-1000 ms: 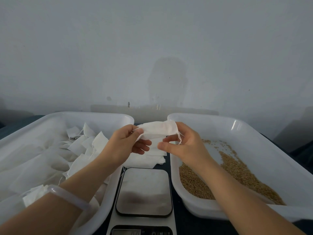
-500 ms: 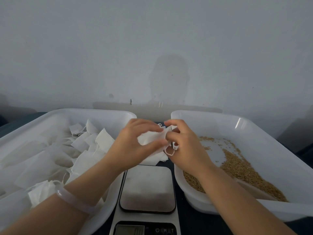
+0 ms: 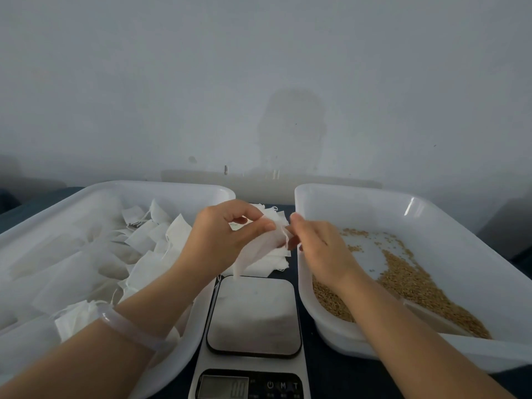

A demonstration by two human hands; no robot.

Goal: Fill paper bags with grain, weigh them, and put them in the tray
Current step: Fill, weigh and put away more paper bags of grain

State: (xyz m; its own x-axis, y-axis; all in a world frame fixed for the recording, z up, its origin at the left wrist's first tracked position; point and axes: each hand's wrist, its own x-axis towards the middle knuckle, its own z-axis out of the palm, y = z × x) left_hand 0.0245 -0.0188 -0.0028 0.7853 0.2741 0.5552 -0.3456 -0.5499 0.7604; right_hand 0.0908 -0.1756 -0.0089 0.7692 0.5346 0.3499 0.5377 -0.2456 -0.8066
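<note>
Just above the middle of the frame, a thin white paper bag (image 3: 255,254) is held in the air between both hands, its crumpled, frayed top edge uppermost and its lower corner hanging down to just over the far edge of the scale. The left hand (image 3: 218,240) comes in from the lower left and pinches the top of the bag between the thumb and the bent forefinger, the other fingers curled behind. The right hand (image 3: 322,249) reaches in from the lower right, seen from the back, with its fingers curled onto the right edge of the same bag; how the fingertips lie on the paper is mostly hidden. A pale translucent bangle (image 3: 126,329) sits on the left wrist. Behind the held bag, in the gap between the two trays, lies a small flat stack of white paper bags (image 3: 277,262) on the dark tabletop (image 3: 331,372). At the left of the frame a shallow white plastic tray (image 3: 172,187) holds a loose heap of white paper bags (image 3: 144,234); whether they are filled cannot be told. At the right a second shallow white plastic tray (image 3: 374,191) holds golden-brown grain (image 3: 408,280), banked along its near side with scattered kernels farther back, and the right wrist crosses over its left rim. At the lower centre, between the trays, stands a white digital kitchen scale (image 3: 253,315) with a square metal platform and a grey display (image 3: 223,387) at the bottom edge, its digits too blurred to read. A plain grey wall (image 3: 259,82) fills the upper half.
</note>
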